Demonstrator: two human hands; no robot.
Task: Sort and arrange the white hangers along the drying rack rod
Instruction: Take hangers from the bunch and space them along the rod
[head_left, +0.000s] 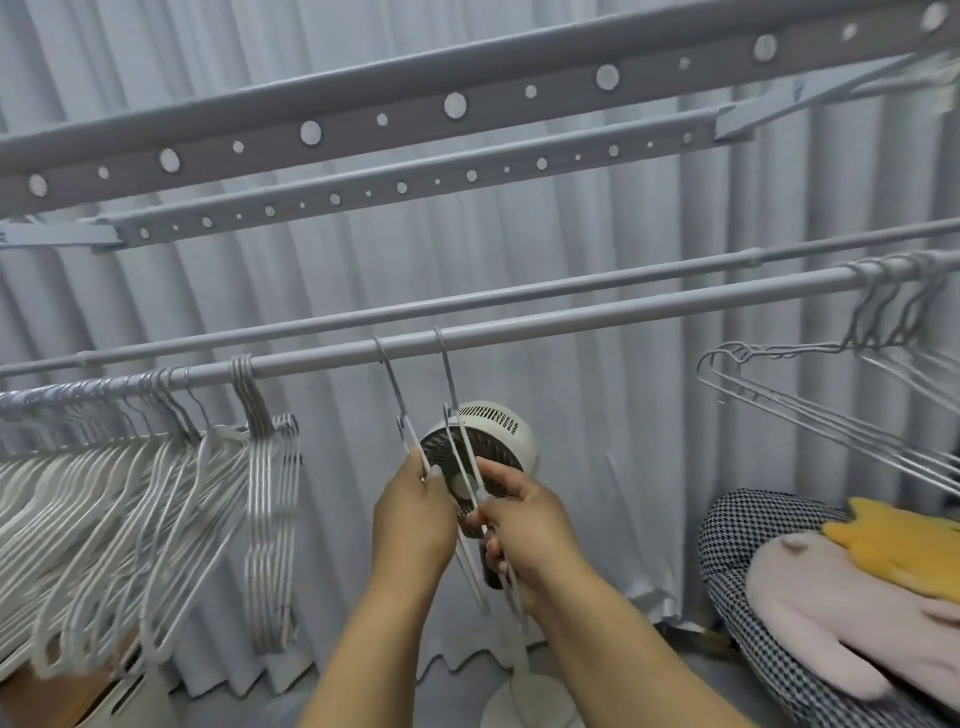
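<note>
From the head view, a long pale grey metal drying rack rod (571, 319) runs across the middle, rising toward the right, with a thinner grey rod (467, 301) just behind it and two perforated grey rails (415, 111) overhead. Two thin white wire hangers (449, 410) hook over the rod near its middle, set slightly apart, and hang down in front of a small round white desk fan (498, 441). The left hand (415, 519) has its thumb and fingers pinched on the lower wire of the left-hand hanger; the right hand (524, 519) has its fingers curled and pressed closed around the wires of the other one, whose lower ends poke out below the fist (exactly how many wires each hand holds cannot be told). To the left, a dense bunch of white plastic-coated hangers (156, 493) crowds the same rod, fanned and blurred. To the far right, another cluster of thin wire hangers (883, 312) hooks on the rod, tilted sideways. Below them lies a black-and-white houndstooth cushion (753, 535) bearing a pink soft item (831, 597) and a yellow cloth (898, 540). Pleated pale curtains (623, 415) fill the background.
</note>
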